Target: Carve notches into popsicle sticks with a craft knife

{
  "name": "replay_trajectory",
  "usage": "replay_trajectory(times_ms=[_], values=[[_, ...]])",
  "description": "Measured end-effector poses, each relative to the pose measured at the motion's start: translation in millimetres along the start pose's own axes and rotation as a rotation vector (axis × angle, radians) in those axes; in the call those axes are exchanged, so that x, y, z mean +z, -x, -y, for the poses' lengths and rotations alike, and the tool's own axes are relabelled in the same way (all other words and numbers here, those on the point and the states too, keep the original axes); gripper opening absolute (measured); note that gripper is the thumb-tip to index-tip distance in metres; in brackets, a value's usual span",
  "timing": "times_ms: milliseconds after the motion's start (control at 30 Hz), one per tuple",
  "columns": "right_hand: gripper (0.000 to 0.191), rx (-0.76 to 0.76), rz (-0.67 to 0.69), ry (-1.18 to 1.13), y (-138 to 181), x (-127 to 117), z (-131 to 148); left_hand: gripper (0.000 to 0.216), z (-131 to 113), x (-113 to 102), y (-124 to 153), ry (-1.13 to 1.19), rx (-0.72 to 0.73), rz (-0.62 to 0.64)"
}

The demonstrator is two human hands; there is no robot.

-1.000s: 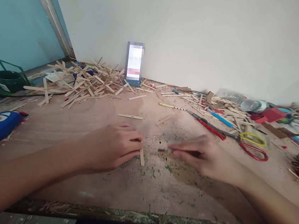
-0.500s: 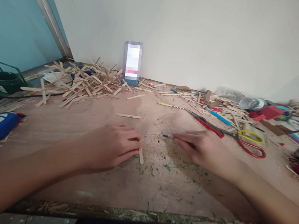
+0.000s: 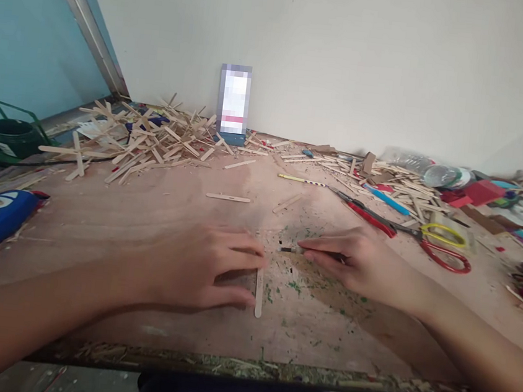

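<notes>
My left hand [image 3: 230,267] lies low over the tabletop with its fingers spread and the thumb apart. Its fingertips touch the upper end of a wooden craft stick [image 3: 259,295], hiding that end; the lower end points at the table's front edge. To the right, my right hand [image 3: 343,257] is closed in a pinch on a short, flat, dark-tipped piece [image 3: 287,249] that looks like a small blade. The tip points left, slightly apart from the left fingertips. Another craft stick [image 3: 228,197] with a dark mark lies flat beyond the left hand.
Green scraps [image 3: 296,286] are scattered between the hands. A heap of glued craft sticks [image 3: 160,138] stands back left, beside an upright phone [image 3: 234,103]. A yellow pencil [image 3: 301,179], red-handled pliers [image 3: 367,213] and scissors [image 3: 445,253] lie back right. A blue case [image 3: 1,225] is at left.
The craft stick under my left hand has come nearer, shifted right and turned straighter. My left thumb has moved away from the fingers. The right hand keeps its pinch.
</notes>
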State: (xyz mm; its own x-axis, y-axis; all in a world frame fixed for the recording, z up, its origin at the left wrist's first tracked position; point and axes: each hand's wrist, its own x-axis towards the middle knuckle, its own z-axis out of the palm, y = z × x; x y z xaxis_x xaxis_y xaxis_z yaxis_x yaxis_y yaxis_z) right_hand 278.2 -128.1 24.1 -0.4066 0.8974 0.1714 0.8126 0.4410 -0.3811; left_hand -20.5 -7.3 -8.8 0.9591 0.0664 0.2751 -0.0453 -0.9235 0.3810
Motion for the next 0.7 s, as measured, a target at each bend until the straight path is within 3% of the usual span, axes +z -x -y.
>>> replay_trajectory(times_ms=[100, 233, 467, 700], values=[[0.025, -0.016, 0.009, -0.067, -0.6, -3.0, 6.7, 0.061, -6.8, 7.5, -3.1, -0.116, -0.111, -0.028], [0.022, -0.051, 0.042, -0.155, -2.4, -7.8, 17.4, 0.082, -13.6, 17.7, -4.1, -0.193, -0.166, 0.044], [0.029, -0.089, 0.147, -0.091, -5.8, -9.0, 42.9, 0.097, -16.4, 17.4, -2.5, -0.19, -0.226, 0.176], [0.031, -0.027, 0.281, -0.015, -8.8, -12.8, 52.6, 0.101, -15.3, 19.6, -2.0, -0.178, -0.224, 0.167]])
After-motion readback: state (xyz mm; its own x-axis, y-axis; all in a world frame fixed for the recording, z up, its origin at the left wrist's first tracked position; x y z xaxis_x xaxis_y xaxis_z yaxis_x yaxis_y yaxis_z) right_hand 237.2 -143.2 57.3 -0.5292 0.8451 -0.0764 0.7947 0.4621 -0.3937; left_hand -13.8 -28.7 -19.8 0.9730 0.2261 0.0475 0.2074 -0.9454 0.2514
